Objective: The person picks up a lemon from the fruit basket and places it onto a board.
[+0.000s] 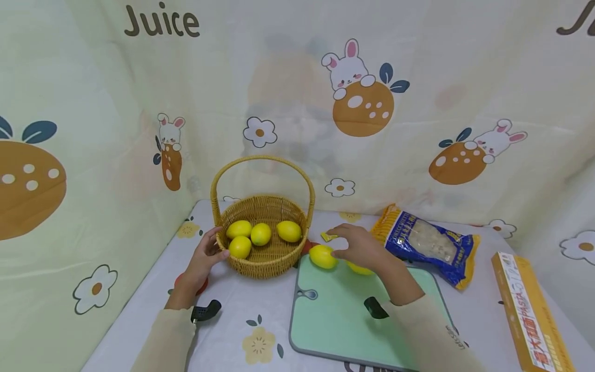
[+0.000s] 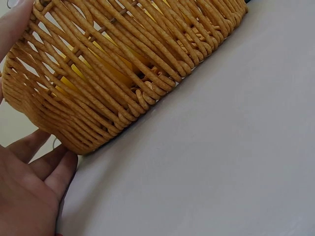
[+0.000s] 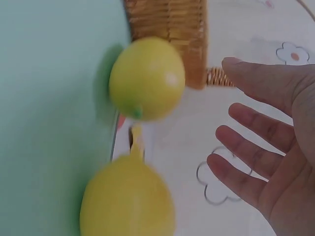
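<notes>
A woven basket [image 1: 260, 267] with a tall arched handle holds several yellow lemons [image 1: 261, 234]. On its left side my left hand [image 1: 204, 257] grips the basket, thumb at the front and fingers spread along the wall; the left wrist view shows fingertips [image 2: 66, 164] by the bottom edge. My right hand [image 1: 360, 247] hovers over the far edge of the green cutting board [image 1: 344, 315], fingers apart with nothing between them. Just left of it lies one lemon [image 1: 323, 257] on the board. Another lemon [image 1: 359, 268] is partly hidden beneath the right hand and forearm.
A blue and yellow bag of pasta [image 1: 427, 240] lies behind the board on the right. Farther right is an orange pasta box [image 1: 530, 315]. A small yellow packet [image 1: 328, 236] sits between basket and right hand. A printed curtain [image 1: 288, 93] hangs behind the table.
</notes>
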Available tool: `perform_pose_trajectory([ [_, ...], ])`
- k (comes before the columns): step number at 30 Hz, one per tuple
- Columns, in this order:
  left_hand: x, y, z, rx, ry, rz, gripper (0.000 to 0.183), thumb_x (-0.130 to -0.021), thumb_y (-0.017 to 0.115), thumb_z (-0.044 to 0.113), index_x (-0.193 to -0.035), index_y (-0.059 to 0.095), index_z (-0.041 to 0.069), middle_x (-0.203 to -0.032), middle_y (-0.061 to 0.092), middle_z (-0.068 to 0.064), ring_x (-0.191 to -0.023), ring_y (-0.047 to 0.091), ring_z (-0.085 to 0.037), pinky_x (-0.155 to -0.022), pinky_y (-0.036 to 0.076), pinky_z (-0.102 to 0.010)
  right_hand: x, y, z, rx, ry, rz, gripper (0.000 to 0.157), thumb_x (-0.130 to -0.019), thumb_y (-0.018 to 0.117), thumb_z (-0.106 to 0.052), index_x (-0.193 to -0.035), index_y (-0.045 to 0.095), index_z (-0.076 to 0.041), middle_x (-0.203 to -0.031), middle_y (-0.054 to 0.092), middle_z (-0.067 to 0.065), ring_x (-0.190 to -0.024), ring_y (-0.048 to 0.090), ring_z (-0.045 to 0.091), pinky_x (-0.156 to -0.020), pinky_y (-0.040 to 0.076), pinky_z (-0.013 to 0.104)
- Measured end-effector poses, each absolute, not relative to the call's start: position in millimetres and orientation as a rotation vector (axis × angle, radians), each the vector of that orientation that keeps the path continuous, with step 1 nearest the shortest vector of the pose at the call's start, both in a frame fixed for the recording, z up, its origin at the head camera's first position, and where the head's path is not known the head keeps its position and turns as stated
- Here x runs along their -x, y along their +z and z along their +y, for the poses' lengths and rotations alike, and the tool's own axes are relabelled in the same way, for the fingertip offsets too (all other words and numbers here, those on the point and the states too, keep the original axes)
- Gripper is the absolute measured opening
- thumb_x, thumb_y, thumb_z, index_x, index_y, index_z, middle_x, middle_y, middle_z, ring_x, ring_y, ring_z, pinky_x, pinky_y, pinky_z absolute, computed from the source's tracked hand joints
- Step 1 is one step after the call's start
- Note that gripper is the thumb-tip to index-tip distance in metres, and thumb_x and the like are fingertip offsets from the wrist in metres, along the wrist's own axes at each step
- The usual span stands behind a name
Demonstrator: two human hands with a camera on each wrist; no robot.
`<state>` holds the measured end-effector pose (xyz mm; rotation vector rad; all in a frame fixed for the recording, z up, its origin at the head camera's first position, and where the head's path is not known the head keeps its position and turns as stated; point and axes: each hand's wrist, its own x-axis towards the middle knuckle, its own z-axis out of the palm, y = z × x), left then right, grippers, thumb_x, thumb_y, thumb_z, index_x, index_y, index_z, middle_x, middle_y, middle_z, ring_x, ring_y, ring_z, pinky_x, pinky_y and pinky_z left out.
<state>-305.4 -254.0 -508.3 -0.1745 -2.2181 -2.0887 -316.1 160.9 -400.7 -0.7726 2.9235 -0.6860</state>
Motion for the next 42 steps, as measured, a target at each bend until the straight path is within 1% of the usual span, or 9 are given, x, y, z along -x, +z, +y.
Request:
perform_pose_trajectory([
  [7,306,-508,-254,0.205,-2.098,-2.200,0.070,-0.090,0.070,0.013,-0.150,0.032,0.017,-0.154,0.030,-0.016,-0.138,0.031,-0.038,-0.111,0.025,-0.052,320,-398,132,0.873,-0.760,2.881,0.048,-0.088,0.073,-0.027,-0.133,0.060,-0.015,-0.133,0.056,0.002,-0.121,0.051,0.025,-0.101,0.042,0.048],
  [12,305,-508,-255,0.197,-2.117,-2.191,0.070,-0.090,0.069,0.011,-0.149,0.032,0.016,-0.154,0.030,-0.016,-0.138,0.031,-0.037,-0.112,0.025,-0.051,322,-395,108,0.981,-0.801,2.873,0.045,-0.089,0.072,-0.026,-0.131,0.061,-0.013,-0.129,0.058,0.002,-0.113,0.055,0.023,-0.096,0.046,0.043],
  [19,306,-509,-254,0.184,-2.094,-2.213,0.071,-0.090,0.070,0.011,-0.149,0.032,0.016,-0.153,0.031,-0.017,-0.137,0.033,-0.038,-0.111,0.027,-0.051,323,-396,77,1.047,-0.832,2.836,0.043,-0.089,0.072,-0.024,-0.130,0.062,-0.015,-0.132,0.057,0.002,-0.119,0.054,0.023,-0.096,0.046,0.038],
  [23,307,-510,-254,0.189,-2.088,-2.206,0.070,-0.090,0.069,0.010,-0.149,0.032,0.016,-0.152,0.032,-0.017,-0.137,0.033,-0.038,-0.111,0.026,-0.051,324,-397,59,1.089,-0.833,2.788,0.043,-0.090,0.071,-0.025,-0.131,0.061,-0.014,-0.131,0.057,0.002,-0.115,0.057,0.024,-0.092,0.049,0.037],
  [29,307,-511,-256,0.174,-2.076,-2.215,0.069,-0.090,0.070,0.013,-0.148,0.034,0.018,-0.152,0.033,-0.016,-0.136,0.035,-0.037,-0.111,0.028,-0.051,325,-400,32,1.106,-0.823,2.735,0.043,-0.091,0.071,-0.025,-0.131,0.061,-0.010,-0.133,0.056,0.004,-0.124,0.050,0.022,-0.101,0.043,0.038],
  [31,302,-503,-254,0.177,-2.097,-2.215,0.069,-0.090,0.069,0.009,-0.149,0.032,0.015,-0.153,0.031,-0.018,-0.136,0.034,-0.039,-0.110,0.028,-0.050,326,-402,25,1.100,-0.823,2.714,0.043,-0.092,0.069,-0.025,-0.131,0.062,-0.010,-0.134,0.056,0.004,-0.125,0.049,0.022,-0.103,0.041,0.038],
  [33,297,-495,-252,0.197,-2.120,-2.211,0.069,-0.091,0.066,0.005,-0.150,0.030,0.010,-0.153,0.029,-0.021,-0.136,0.033,-0.041,-0.110,0.028,-0.051,328,-405,19,1.103,-0.818,2.693,0.042,-0.093,0.068,-0.025,-0.131,0.061,-0.010,-0.134,0.056,0.004,-0.123,0.051,0.023,-0.101,0.043,0.038],
  [36,293,-488,-250,0.203,-2.131,-2.223,0.070,-0.092,0.063,0.001,-0.151,0.026,0.005,-0.153,0.027,-0.025,-0.137,0.030,-0.043,-0.111,0.025,-0.052,332,-410,10,1.137,-0.796,2.677,0.041,-0.093,0.067,-0.025,-0.130,0.062,-0.009,-0.134,0.056,0.003,-0.124,0.051,0.022,-0.102,0.042,0.037],
  [42,307,-509,-257,0.215,-2.112,-2.203,0.068,-0.093,0.065,0.006,-0.150,0.029,0.013,-0.154,0.029,-0.019,-0.138,0.031,-0.040,-0.111,0.026,-0.051,335,-412,-9,1.221,-0.724,2.688,0.040,-0.095,0.065,-0.026,-0.133,0.060,-0.013,-0.136,0.054,0.001,-0.127,0.047,0.018,-0.106,0.038,0.037],
])
